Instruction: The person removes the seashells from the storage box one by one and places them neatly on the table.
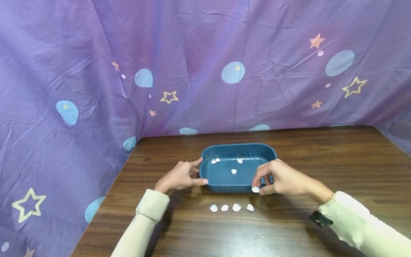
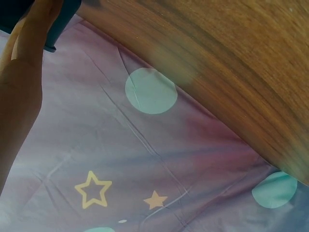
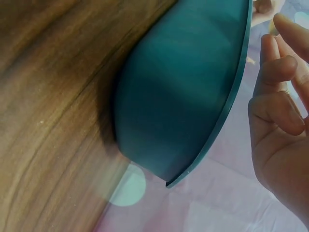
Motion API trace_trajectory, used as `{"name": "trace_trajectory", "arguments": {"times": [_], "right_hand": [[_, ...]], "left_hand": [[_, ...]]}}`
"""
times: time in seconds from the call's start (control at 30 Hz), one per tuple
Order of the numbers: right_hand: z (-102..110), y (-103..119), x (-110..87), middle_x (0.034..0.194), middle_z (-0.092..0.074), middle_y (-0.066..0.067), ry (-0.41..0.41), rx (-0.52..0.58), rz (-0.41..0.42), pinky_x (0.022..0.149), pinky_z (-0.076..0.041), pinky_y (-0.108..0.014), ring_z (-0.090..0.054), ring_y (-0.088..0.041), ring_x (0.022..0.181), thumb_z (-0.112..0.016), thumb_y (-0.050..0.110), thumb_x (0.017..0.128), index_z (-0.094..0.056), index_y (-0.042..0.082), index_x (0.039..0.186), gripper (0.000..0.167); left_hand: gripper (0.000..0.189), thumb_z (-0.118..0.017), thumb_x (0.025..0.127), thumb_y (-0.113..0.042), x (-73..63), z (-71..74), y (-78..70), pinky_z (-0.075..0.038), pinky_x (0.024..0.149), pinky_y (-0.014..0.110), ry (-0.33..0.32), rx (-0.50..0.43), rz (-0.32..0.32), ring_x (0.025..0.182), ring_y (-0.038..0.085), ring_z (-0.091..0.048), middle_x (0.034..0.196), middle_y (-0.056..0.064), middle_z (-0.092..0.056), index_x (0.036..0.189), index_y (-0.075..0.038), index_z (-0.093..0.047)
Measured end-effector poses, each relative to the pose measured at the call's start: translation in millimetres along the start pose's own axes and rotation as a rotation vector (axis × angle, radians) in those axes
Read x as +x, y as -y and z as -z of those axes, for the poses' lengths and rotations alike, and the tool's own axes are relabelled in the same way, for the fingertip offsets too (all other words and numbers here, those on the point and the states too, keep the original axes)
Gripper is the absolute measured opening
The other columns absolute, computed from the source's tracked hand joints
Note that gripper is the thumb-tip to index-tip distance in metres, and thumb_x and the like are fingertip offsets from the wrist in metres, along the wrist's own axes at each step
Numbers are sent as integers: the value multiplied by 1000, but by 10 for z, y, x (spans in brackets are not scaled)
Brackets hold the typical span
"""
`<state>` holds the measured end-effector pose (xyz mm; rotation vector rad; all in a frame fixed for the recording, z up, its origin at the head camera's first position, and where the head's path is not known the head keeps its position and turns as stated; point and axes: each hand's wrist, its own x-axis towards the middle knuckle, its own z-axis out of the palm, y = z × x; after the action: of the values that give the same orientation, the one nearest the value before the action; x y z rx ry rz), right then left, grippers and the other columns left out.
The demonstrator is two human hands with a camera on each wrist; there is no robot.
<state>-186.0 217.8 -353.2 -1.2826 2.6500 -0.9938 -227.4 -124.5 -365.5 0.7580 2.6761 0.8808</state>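
A blue plastic basin (image 1: 237, 188) stands on the wooden table, with several small white rounded pieces (image 1: 233, 171) on its floor. At its left end my left hand (image 1: 182, 175) holds the rim, thumb at the front corner and index finger farther back. In the left wrist view, a dark edge of the basin shows beside that hand. My right hand (image 1: 282, 180) pinches one white piece (image 1: 255, 189) between thumb and fingers, over the basin's front right rim. The right wrist view shows the hand beside the basin's outer wall (image 3: 178, 92).
Several more white pieces (image 1: 236, 207) lie in a row on the table (image 1: 179, 232) in front of the basin. A purple cloth (image 1: 205, 43) with stars and blue spots hangs behind the table and along its left side. A dark band (image 1: 321, 218) sits at the right wrist.
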Motion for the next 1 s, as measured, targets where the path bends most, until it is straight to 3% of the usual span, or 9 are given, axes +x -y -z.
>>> {"name": "trace_trajectory", "arguments": {"times": [0.53,0.8,1.0], "right_hand": [[-139,20,-148,73,-65,17,-15,-51,64,52,-45,-13,-48,12,62,-84,1,68,-77,25,84,29],[-214,134,-216,73,-64,21,-40,-223,31,58,-48,-14,-54,9,68,-85,1,64,-76,27,78,31],[-325,175,-269,73,-66,23,-58,-381,-47,56,-51,-20,-55,8,68,-88,6,63,-74,32,74,31]], "left_hand": [[91,-78,87,-38,3,7,5,-52,109,43,2,15,-5,116,29,-70,123,17,-72,154,2,-31],[91,-78,86,-38,2,15,-2,-51,110,43,1,38,6,117,29,-70,123,16,-72,155,0,-31],[90,-76,88,-39,0,9,-5,-51,110,45,0,62,-45,115,30,-70,120,16,-73,153,5,-32]]}}
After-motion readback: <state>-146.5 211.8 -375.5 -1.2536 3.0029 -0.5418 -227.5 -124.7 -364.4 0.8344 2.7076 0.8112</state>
